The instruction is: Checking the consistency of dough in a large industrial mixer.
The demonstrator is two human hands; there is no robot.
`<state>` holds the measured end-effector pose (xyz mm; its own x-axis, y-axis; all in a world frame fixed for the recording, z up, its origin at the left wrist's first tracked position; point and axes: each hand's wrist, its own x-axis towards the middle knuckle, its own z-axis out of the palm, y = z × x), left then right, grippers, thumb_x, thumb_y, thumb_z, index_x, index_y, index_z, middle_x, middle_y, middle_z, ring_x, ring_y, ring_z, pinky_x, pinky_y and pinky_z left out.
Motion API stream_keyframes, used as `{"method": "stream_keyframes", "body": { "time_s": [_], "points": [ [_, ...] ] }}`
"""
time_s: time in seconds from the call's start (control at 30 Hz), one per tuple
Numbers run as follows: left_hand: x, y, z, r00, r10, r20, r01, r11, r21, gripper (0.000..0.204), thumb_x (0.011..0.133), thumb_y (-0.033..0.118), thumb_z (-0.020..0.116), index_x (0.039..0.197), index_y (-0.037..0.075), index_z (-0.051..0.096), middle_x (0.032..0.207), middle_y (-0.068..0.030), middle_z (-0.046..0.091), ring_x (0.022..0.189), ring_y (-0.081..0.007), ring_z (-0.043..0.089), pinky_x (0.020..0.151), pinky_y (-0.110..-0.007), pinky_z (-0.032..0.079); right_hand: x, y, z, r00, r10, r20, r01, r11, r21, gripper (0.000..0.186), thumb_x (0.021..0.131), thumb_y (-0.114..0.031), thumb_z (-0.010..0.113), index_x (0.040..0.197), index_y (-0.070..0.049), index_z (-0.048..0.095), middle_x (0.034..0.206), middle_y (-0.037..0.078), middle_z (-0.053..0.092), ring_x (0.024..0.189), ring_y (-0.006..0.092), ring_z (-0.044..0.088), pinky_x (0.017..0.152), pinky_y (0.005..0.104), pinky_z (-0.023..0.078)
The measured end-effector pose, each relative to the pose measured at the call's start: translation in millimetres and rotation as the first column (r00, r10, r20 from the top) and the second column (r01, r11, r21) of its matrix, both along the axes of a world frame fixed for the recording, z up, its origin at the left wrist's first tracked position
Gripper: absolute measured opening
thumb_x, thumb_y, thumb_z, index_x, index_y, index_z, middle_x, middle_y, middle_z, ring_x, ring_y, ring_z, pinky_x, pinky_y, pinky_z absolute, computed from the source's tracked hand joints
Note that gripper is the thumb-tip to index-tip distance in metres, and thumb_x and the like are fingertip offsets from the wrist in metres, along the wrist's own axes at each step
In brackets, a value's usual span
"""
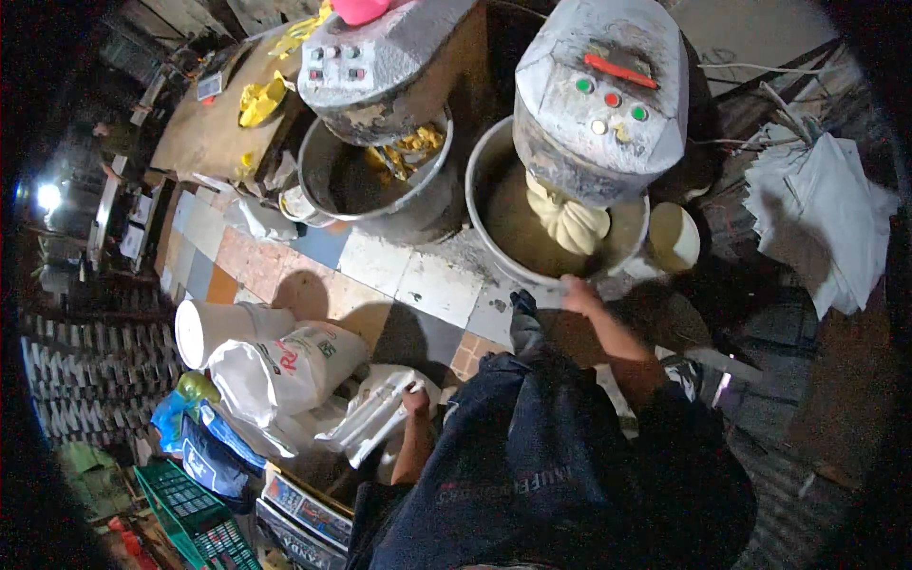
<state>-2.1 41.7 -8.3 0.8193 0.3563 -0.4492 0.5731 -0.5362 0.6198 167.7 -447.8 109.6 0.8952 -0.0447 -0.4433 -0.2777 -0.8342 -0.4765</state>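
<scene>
My left hand point(414, 399) is closed on folded white plastic packaging point(366, 418), beside a printed white sack point(266, 375). My right hand point(579, 293), slightly blurred, has its fingers curled at the front rim of the right-hand steel bowl point(482, 223). Inside that bowl hangs a twisted mass of pale dough point(565, 220) under a grimy white mixer head point(600, 95) with coloured buttons and a red bar on top. A second mixer point(385, 52) stands left of it, over a steel bowl point(318, 180) holding a yellow-orange mixture point(418, 144).
A wooden table point(190, 133) with yellow pieces stands at back left, a dimly seen person point(116, 142) beyond. Tiled flooring point(370, 261) separates the mixers from white buckets point(199, 332). A beige container point(673, 237) and hanging white sacks point(812, 214) are at right; a green crate point(190, 513) lies lower left.
</scene>
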Motion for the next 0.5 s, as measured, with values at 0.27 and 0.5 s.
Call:
{"method": "stream_keyframes", "body": {
  "time_s": [0.27, 0.5],
  "points": [
    [-102.5, 53.5, -50.0, 0.958, 0.179, -0.222, -0.216, 0.964, -0.157, 0.046, 0.072, 0.039, 0.068, 0.102, 0.005, 0.062, 0.097, -0.0165, 0.066, 0.091, -0.0296, 0.063, 0.081, -0.038, 0.049, -148.2, -153.8, -49.4, 0.89, -0.455, 0.027, 0.446, 0.857, -0.256, 0.082, 0.078, -0.024, 0.066, 0.142, -0.003, 0.018, 0.133, 0.019, 0.042, 0.108, 0.0335, 0.05, 0.082, 0.0436, 0.045],
    [-94.5, 18.1, -5.6, 0.895, -0.076, -0.439, 0.124, 0.989, 0.082, 0.037, 0.074, 0.031, 0.066, 0.103, 0.009, 0.063, 0.1, -0.0131, 0.066, 0.097, -0.0295, 0.061, 0.083, -0.038, 0.049, -322.7, -108.5, -126.5, 0.675, -0.544, -0.499, 0.616, 0.787, -0.025, 0.056, 0.082, -0.025, 0.061, 0.122, -0.005, 0.027, 0.107, 0.013, 0.045, 0.079, 0.0261, 0.049, 0.066, 0.0387, 0.043]
  ]
}}
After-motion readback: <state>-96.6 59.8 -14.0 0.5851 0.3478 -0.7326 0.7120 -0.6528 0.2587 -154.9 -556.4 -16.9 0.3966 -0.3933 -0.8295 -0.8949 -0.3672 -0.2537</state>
